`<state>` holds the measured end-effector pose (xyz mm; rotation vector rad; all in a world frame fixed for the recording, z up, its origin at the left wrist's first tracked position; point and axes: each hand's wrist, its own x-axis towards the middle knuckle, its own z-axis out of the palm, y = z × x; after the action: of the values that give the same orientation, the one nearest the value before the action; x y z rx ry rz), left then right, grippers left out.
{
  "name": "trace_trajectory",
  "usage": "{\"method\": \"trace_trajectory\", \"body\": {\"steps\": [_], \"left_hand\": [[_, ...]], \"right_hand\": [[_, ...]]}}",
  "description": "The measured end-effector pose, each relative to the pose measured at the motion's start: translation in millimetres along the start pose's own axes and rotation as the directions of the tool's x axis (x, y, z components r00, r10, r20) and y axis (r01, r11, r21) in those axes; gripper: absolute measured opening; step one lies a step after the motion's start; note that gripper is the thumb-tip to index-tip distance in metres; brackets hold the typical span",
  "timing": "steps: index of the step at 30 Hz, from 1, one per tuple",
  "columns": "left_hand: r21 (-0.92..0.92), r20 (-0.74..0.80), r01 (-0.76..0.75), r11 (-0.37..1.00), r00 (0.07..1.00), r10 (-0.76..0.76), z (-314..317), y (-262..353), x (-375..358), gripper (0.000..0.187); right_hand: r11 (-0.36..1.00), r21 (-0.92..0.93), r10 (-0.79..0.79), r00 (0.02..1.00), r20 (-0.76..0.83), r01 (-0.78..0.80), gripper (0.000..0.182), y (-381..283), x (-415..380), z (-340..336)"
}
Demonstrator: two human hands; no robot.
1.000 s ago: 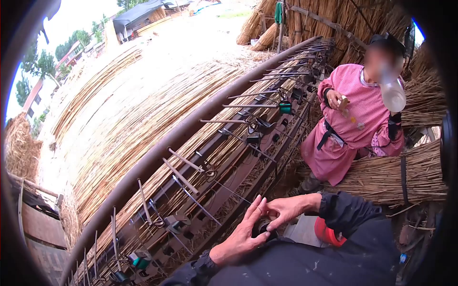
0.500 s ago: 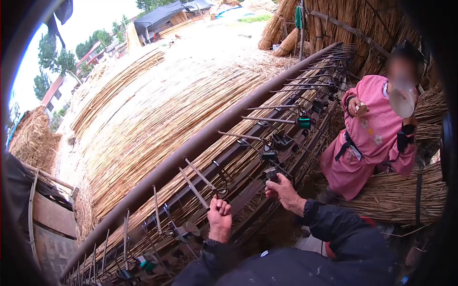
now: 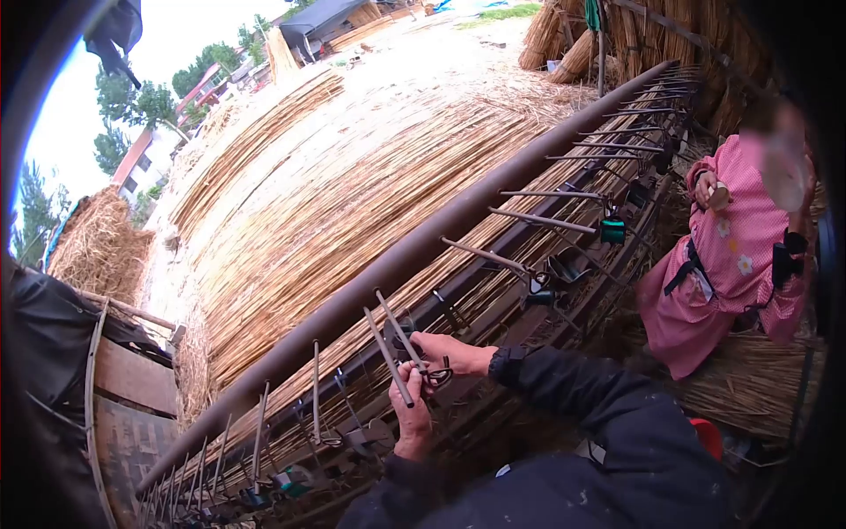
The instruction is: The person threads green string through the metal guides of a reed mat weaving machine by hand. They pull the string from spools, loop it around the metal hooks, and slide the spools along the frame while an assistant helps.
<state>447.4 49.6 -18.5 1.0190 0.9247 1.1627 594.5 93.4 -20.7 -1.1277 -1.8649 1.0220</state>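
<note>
- Outdoors, a broad sheet of woven straw matting point(image 3: 352, 176) spreads away from a long rusty-brown metal pipe point(image 3: 423, 256) that crosses my view on a slant
- Below the pipe, thin metal rods point(image 3: 529, 216) stick out in a row, with dark spools and a green spool point(image 3: 612, 231) hanging among cords
- My left hand point(image 3: 412, 414) is closed in a fist around the lower end of one thin metal rod point(image 3: 388, 357), just under the pipe
- My right hand point(image 3: 445, 353) reaches across to the neighbouring rod; its fingers are curled at a small dark wire loop point(image 3: 438, 376), but I cannot tell whether they pinch it or only touch it
- By my judgement the weaving is well along: much finished mat lies beyond the pipe, while straw still sits in the frame and the rods are still strung
- Nearby, a person in a pink patterned smock point(image 3: 731, 264) sits on bundled straw point(image 3: 758, 379) at the right, well apart from my hands; crowded rods and cords hem them in
</note>
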Motion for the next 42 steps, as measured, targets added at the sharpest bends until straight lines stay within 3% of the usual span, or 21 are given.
{"method": "trace_trajectory", "body": {"steps": [6,8,10,11,14,16,18,19,20,22,23,26,28,31,34,35,36,37,38,40,42], "left_hand": [[0.239,0.264,-0.07,0.968,0.964,0.005,23.9,5.2,-2.0,0.011],[0.456,0.341,-0.322,0.83,0.924,0.171,13.0,-10.1,7.1,0.012],[0.53,0.295,-0.281,0.8,0.946,0.137,5.1,-12.2,13.2,0.012],[0.596,0.251,-0.243,0.765,0.962,0.11,1.7,-13.0,17.3,0.013],[0.508,0.082,-0.163,0.846,0.987,0.141,1.9,-18.9,38.3,0.013],[0.683,0.012,-0.155,0.714,0.979,0.202,-4.9,-24.7,62.1,0.023],[0.793,-0.045,-0.205,0.574,0.92,0.39,-0.3,-20.0,75.7,0.036],[0.843,0.018,-0.293,0.452,0.854,0.52,-2.2,-26.6,82.7,0.046],[0.842,0.02,-0.294,0.453,0.855,0.518,-2.3,-30.4,86.8,0.046],[0.584,-0.058,-0.376,0.719,0.865,0.499,-2.5,-37.2,93.6,0.036],[0.584,-0.054,-0.375,0.72,0.867,0.496,-4.0,-39.8,98.7,0.036],[0.561,0.008,-0.301,0.771,0.933,0.359,-17.2,-46.4,120.8,0.031],[0.54,0.049,-0.252,0.803,0.962,0.269,-22.9,-48.7,138.8,0.028],[0.597,0.037,-0.163,0.785,0.984,0.176,-19.6,-50.3,160.5,0.022],[0.603,0.156,-0.208,0.77,0.978,0.141,-22.0,-51.9,176.9,0.022],[0.61,0.217,-0.29,0.738,0.956,0.196,-25.7,-49.7,178.9,0.021],[0.602,0.218,-0.292,0.743,0.956,0.198,-29.2,-48.0,184.4,0.021],[0.665,0.241,-0.253,0.702,0.963,0.119,-35.3,-53.0,194.8,0.02],[0.726,0.257,-0.219,0.652,0.966,0.038,-35.3,-53.3,200.4,0.019],[0.734,0.3,-0.282,0.618,0.951,0.078,-42.9,-75.1,218.6,0.017],[0.317,0.318,-0.003,0.948,0.942,-0.104,-54.9,-107.6,246.7,0.019]], "right_hand": [[0.955,-0.293,-0.019,0.985,-0.174,-0.033,0.03,19.5,17.3,1.9],[0.965,-0.263,-0.05,0.964,-0.26,-0.021,0.032,47.1,24.6,7.5],[0.979,0.074,0.203,0.885,-0.419,-0.189,0.034,75.6,30.2,12.5],[0.978,0.16,0.197,0.844,-0.499,-0.134,0.036,92.0,34.2,18.0],[0.971,0.17,0.237,0.741,-0.628,-0.166,0.037,89.7,34.5,27.7],[0.964,0.209,0.259,0.75,-0.609,-0.163,0.038,86.7,35.4,20.6],[0.858,0.418,0.438,0.851,-0.291,-0.298,0.035,71.4,32.6,3.8],[0.907,0.279,0.376,0.903,-0.208,-0.314,0.04,89.7,38.9,6.6],[0.907,0.279,0.379,0.901,-0.21,-0.316,0.04,96.2,37.6,5.1],[0.975,0.199,0.106,0.994,-0.034,-0.097,0.038,82.0,34.2,-10.2],[0.958,0.263,0.099,0.991,0.086,-0.119,0.025,70.1,30.1,-20.9],[0.907,0.411,0.071,0.995,0.073,-0.095,0.024,53.6,14.8,-30.8],[0.841,0.54,0.146,0.976,-0.162,-0.036,0.026,54.8,4.0,-27.4],[0.821,0.57,0.216,0.94,-0.266,-0.027,0.035,75.0,-20.4,-35.6],[0.721,0.685,0.314,0.829,-0.462,0.108,0.022,92.5,-60.4,-42.5],[0.759,0.645,0.34,0.788,-0.513,0.092,0.023,103.7,-75.1,-46.3],[0.933,0.35,0.287,0.754,-0.59,-0.08,0.024,117.8,-92.5,-51.4],[0.891,0.439,0.38,0.714,-0.588,-0.113,0.023,101.7,-103.2,-60.8],[0.63,0.773,0.587,0.7,-0.407,-0.078,0.026,107.2,-112.7,-66.5],[0.607,0.773,0.435,0.736,-0.519,0.187,0.034,91.9,-123.4,-68.8],[0.559,0.799,0.435,0.742,-0.511,0.222,0.033,80.5,-126.5,-68.6]]}}
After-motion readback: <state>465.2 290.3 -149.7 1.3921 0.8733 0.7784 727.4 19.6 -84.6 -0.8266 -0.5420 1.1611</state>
